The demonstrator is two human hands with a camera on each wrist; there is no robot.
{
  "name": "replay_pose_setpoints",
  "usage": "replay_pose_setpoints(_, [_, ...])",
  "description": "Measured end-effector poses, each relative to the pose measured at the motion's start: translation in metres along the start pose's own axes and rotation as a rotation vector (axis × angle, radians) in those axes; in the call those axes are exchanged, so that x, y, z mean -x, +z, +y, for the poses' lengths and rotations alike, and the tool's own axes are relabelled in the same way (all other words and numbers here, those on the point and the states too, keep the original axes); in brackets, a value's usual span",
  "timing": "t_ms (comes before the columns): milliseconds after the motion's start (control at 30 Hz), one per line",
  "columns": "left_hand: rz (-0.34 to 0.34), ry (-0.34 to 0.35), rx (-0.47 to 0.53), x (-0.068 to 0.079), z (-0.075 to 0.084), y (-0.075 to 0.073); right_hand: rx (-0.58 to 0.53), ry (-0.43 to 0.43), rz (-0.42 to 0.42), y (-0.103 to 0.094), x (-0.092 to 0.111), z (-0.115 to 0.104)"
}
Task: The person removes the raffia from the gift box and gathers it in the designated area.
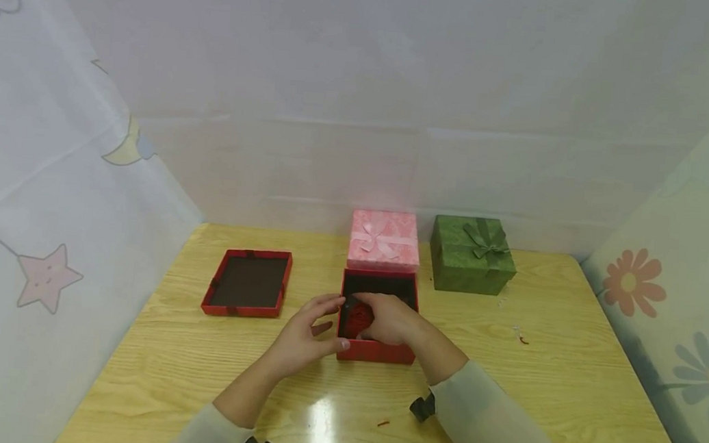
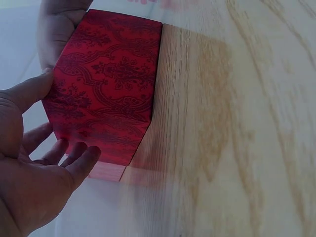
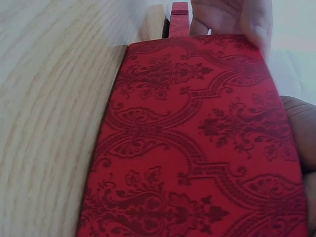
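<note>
Right hand [image 1: 386, 318] is down inside the red box [image 1: 376, 351], fingers and thumb curled round a dark-red bundle [image 1: 358, 320]; how firm the hold is, can't tell, since the hand hides part of it. Left hand [image 1: 306, 338] is spread wide, holding nothing, thumb and fingertips up against the box's left side, thumb tip at the edge per the left wrist view. Around that: pink box [image 1: 384, 241] sits right behind the red one, so the back side is blocked; its lid is on, with a pink bow. Green box [image 1: 473, 254] is to the right of the pink one, small gap, also lidded, bow on top. Left side has the red lid [image 1: 248, 281] lying upside down, dark lining up, well apart from the box. Small scraps on the wooden table [image 1: 564, 401]: a red bit [image 1: 383, 423] in front of the box, another scrap [image 1: 524, 341] off to the right. Containers: red box is open, dark inside, bundle in its left part; the rest is partly behind the right hand. Pale printed curtain [image 1: 315, 74] behind and on both sides.
</note>
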State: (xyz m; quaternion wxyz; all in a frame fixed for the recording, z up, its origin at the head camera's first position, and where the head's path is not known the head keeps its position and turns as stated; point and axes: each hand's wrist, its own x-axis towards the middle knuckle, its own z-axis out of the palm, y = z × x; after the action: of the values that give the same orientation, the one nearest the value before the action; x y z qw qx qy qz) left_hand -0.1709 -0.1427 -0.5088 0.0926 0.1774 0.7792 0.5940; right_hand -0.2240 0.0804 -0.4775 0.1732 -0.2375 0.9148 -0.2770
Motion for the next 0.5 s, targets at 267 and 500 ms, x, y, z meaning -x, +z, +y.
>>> replay_pose_setpoints(267, [-0.005,0.005,-0.009,-0.001,-0.002,0.001,-0.041,-0.036,-0.063,0.002,-0.009,0.008])
replay_pose_setpoints(500, [0.002,-0.002,-0.025,-0.002,-0.001,0.0,-0.016,-0.056,-0.103,0.004,-0.014,0.01])
